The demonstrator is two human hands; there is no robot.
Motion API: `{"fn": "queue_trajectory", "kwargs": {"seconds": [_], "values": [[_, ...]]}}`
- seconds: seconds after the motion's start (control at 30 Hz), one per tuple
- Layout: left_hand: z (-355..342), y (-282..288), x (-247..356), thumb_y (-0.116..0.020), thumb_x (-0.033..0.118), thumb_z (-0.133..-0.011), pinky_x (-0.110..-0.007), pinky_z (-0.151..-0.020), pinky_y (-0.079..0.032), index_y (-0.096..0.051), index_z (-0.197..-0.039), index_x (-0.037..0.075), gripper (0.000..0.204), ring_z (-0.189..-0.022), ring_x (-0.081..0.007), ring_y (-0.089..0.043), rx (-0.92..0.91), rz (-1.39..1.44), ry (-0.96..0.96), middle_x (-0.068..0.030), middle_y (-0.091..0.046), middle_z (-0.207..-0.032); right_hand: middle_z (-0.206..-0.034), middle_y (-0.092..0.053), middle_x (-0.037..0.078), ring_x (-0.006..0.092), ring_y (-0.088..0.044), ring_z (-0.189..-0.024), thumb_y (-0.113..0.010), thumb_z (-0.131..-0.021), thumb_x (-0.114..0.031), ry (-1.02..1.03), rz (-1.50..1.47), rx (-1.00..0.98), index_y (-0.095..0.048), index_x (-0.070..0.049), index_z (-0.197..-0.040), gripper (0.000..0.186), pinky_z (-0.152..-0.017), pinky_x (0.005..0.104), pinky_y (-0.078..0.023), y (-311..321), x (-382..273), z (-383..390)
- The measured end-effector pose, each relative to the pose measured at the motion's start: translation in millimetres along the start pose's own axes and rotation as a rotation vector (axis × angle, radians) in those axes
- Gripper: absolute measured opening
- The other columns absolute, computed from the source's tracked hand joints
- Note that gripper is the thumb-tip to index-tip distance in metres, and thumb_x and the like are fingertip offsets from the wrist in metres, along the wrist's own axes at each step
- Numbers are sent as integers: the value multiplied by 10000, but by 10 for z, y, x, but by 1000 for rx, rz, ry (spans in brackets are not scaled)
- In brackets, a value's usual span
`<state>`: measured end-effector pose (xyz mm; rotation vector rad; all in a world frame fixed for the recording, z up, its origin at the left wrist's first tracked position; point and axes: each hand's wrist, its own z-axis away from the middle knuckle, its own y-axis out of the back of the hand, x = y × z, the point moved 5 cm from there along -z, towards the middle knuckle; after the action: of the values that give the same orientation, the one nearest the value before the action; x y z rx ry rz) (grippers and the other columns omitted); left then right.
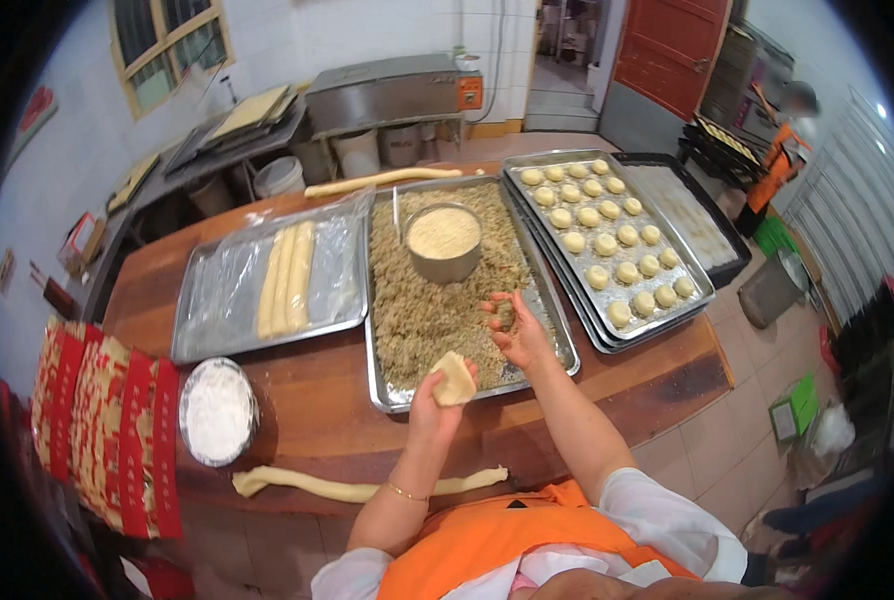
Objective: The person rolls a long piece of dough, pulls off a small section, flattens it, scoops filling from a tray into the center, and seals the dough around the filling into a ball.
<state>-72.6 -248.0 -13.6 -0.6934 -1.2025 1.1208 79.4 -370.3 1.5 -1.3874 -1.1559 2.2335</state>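
My left hand holds a flattened round of pale dough over the near edge of a metal tray. Crumbly brown-green filling is heaped in that tray. To the right, my right hand hovers above the filling with fingers curved and apart; any bits of filling on them are too small to make out. A round metal pan of pale yellow crumbs sits on the filling, beyond both hands. One long dough rope lies along the table's near edge, by my left forearm.
Right of the filling, stacked trays hold rows of round dough pieces. A plastic-covered tray with dough strips, a bowl of white flour and red-and-gold packages are at left. Another dough rope lies far back. A co-worker stands far right.
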Motion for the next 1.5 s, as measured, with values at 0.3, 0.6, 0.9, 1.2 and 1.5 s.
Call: {"fn": "queue_trajectory", "kwargs": {"seconds": [0.3, 0.6, 0.9, 1.2, 1.5], "values": [[-254, -62, -89, -475, 123, -986, -479, -1040, -491, -444, -1349, -94, 424, -1214, -380, -582, 61, 11, -18, -242, -549, -1342, -575, -339, -40, 76, -245, -440, -414, -1061, -509, 155, 465, 68, -436, -133, -767, 478, -411, 242, -184, -43, 70, 17], [-580, -24, -212, -369, 240, -1088, -467, -1044, -478, -489, -1357, -7, 384, -1261, -298, -557, 87, -58, -106, -154, -577, -1322, -1253, -654, 119, 273, -586, -1217, -639, -948, -168, 620, 1264, -200, -616, -83, -1239, 304, -1072, 466, -401, -609, 100, 437], [-615, 169, -150, -452, 221, -1075, -349, -902, -515, -554, -1252, 42, 272, -1075, -183, -612, 9, -167, -202, -83, -622, -1192, -1045, -677, 131, 289, -628, -1037, -703, -825, 20, 647, 1401, -232, -702, -77, -1106, 297, -896, 395, -502, -878, 41, 686], [-418, -32, -6, -464, 176, -1070, -287, -789, -534, -540, -1234, 7, 248, -942, -146, -631, 124, -397, -303, -86, -631, -1101, -891, -635, 126, 247, -642, -742, -758, -808, -14, 927, 1495, -174, -679, -23, -960, 172, -665, 348, -525, -734, 259, 680], [-379, -458, 194, -375, 369, -1087, -326, -840, -550, -630, -1108, -55, 495, -997, -222, -651, -8, -152, -339, -153, -668, -1085, -935, -655, 63, 124, -656, -793, -754, -818, 23, 659, 1153, -142, -689, -41, -1018, 220, -685, 261, -544, -936, 32, 692]]}}
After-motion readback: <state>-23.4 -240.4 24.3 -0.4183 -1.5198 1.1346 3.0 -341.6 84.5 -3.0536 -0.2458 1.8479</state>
